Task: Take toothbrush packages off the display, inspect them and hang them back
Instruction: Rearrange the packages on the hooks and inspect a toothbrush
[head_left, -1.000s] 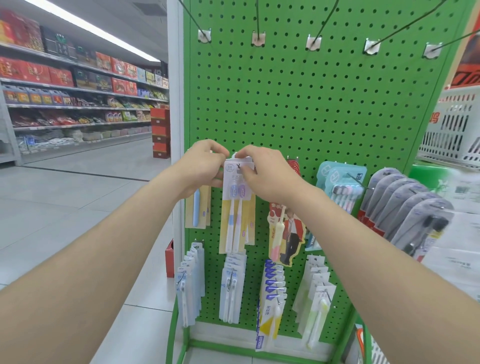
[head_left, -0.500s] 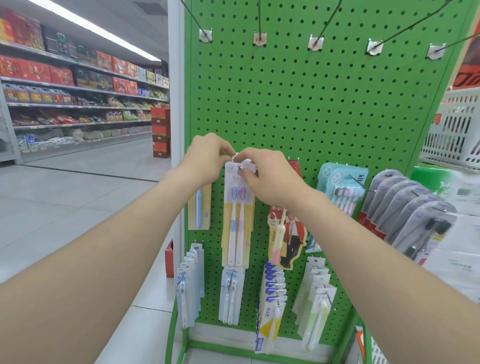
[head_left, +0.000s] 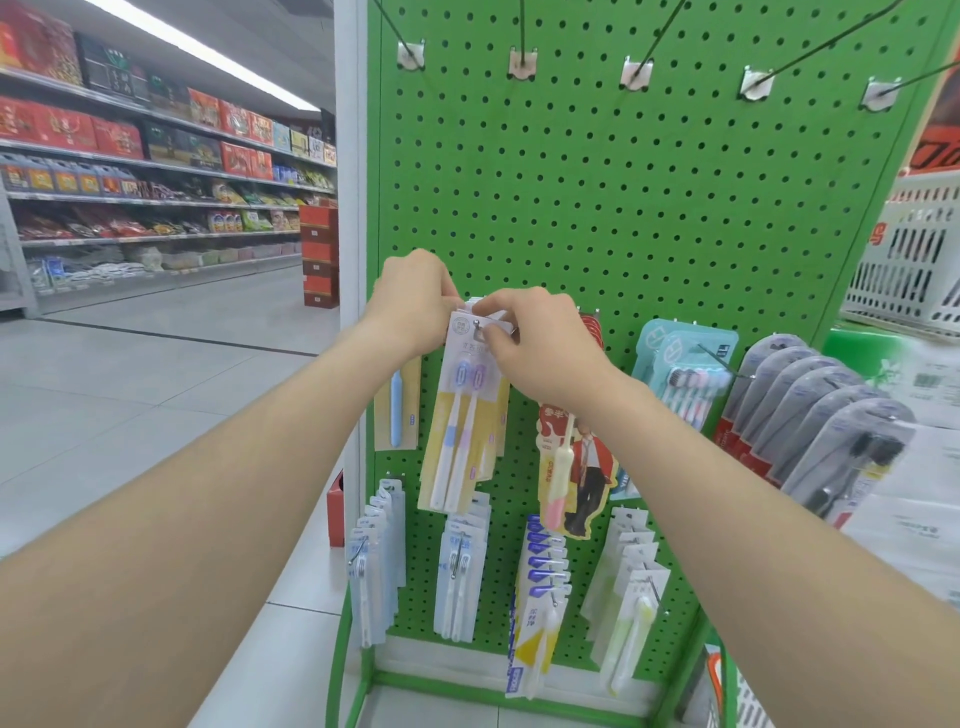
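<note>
— What colours are on your screen?
— I see a bright green pegboard (head_left: 623, 208), dotted all over with a regular grid of dark holes. The toothbrush package (head_left: 457, 415) is white at the top and yellow below, with one pale blue brush and one lilac.
— And beside it?
— I make out a tan card (head_left: 410, 431) carrying a light blue toothbrush, a red cartoon-figure pack (head_left: 584, 467), and grey blister packs (head_left: 810, 410) with red bottoms.
</note>
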